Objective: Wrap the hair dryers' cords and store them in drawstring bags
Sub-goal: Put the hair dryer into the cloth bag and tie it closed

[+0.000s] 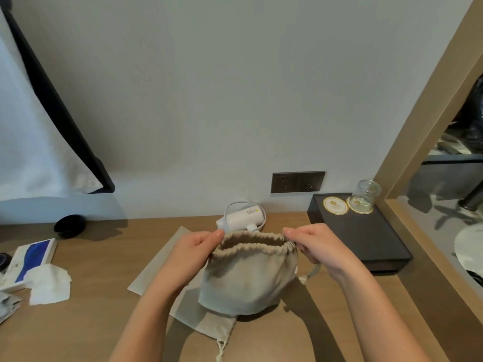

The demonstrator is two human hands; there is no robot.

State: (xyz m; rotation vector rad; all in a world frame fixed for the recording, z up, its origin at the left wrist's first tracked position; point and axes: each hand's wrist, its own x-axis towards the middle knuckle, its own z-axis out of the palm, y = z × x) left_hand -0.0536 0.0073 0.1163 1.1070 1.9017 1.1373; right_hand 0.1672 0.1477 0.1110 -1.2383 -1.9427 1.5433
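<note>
Bulging beige drawstring bag (248, 280), mouth open, over flat second bag (214, 326); white hair dryer (241, 218) behind

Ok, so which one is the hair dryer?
Find the wooden desk and the dark double socket on the wall above its back edge. Below and left of that socket lies the hair dryer, behind the beige bag that the left hand and right hand pinch at the rim. It is the only white plastic thing there, with a white cord looped round it.
</note>
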